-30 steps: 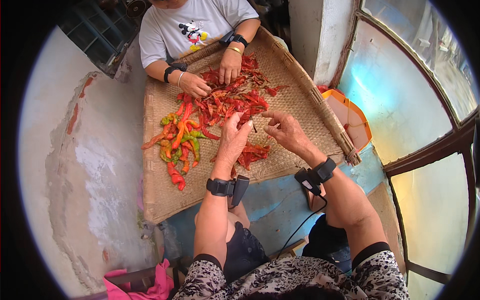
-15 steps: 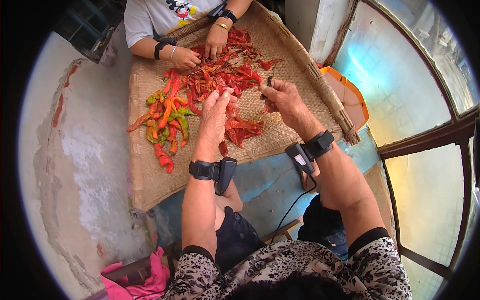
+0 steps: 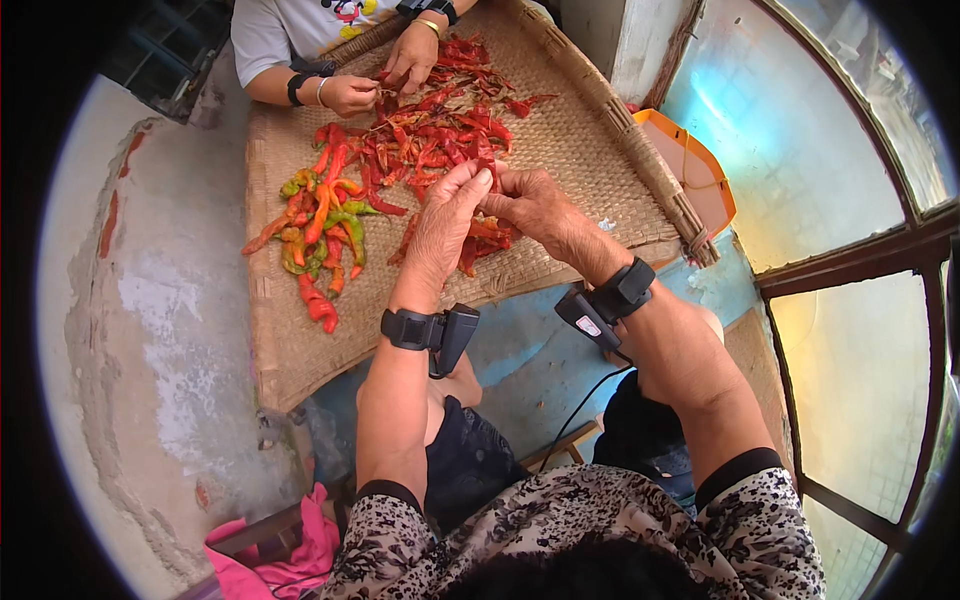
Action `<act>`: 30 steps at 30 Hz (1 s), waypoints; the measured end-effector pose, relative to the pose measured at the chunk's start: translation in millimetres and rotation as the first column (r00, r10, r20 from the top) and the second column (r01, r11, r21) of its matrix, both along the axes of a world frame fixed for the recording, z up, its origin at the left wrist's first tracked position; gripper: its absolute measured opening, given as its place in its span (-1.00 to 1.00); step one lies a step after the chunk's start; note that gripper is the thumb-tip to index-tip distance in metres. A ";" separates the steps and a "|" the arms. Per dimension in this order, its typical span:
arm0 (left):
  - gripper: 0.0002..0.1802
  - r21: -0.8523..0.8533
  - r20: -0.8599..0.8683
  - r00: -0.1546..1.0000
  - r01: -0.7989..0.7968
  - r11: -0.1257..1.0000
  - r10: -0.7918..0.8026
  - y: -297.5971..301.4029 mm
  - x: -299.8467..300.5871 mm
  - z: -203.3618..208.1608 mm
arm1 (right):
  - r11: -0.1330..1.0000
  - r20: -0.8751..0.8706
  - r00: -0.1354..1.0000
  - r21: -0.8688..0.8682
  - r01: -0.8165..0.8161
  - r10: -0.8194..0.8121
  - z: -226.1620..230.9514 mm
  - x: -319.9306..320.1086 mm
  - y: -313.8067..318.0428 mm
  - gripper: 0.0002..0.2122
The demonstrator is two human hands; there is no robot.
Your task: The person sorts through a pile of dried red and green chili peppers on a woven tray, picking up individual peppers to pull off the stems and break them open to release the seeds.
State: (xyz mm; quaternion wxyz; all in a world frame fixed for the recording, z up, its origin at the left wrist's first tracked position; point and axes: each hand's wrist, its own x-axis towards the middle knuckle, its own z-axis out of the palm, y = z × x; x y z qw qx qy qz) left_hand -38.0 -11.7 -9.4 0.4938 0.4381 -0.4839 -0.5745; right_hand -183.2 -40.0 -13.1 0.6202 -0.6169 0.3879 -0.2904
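Observation:
My left hand (image 3: 445, 225) pinches a dried red chili pepper (image 3: 486, 167) between thumb and fingers, above the near part of a woven tray (image 3: 585, 170). Against it, my right hand (image 3: 545, 212) has closed its fingertips on the same pepper; part of the pepper is hidden by the fingers. Below my hands lies a small pile of dried red peppers (image 3: 485, 240). A larger heap of dried red chilies (image 3: 440, 125) spreads just beyond. Left of them sit fresher red, orange and green peppers (image 3: 325, 225), plump and twisted.
Across the tray, another person's two hands (image 3: 350, 95) work at the far chilies. A thick rolled rim (image 3: 625, 120) edges the tray's right side. An orange-rimmed container (image 3: 730, 190) stands beyond it, near the window panes (image 3: 790, 150). At left is a worn plaster wall (image 3: 180, 300).
My right hand has moved left to meet my left hand at the pepper. The dark, stem-like bit seen earlier in its fingers no longer shows. The other person's hands have shifted slightly.

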 end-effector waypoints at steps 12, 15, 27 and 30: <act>-0.50 -0.237 0.915 0.339 0.012 0.971 0.219 17.1 71.3 -5.1 | 0.701 0.728 0.134 0.570 0.428 -0.673 6.0 -94.6 -65.2 -0.75; -0.45 -0.200 0.962 0.199 0.049 0.978 0.187 24.0 71.0 -15.9 | 0.702 0.697 0.138 0.652 0.287 -0.704 5.1 -88.4 -63.2 -0.72; -0.69 -0.347 0.894 0.328 0.074 0.935 0.306 13.6 31.2 -1.3 | 0.541 -0.250 0.920 -0.839 -0.051 -0.301 -9.7 -14.7 -8.2 -0.77; -0.70 -0.327 0.849 0.457 0.060 0.943 0.265 12.8 27.3 -0.5 | 0.532 -0.422 0.835 -0.824 -0.193 -0.352 -16.6 -12.1 -7.0 -0.80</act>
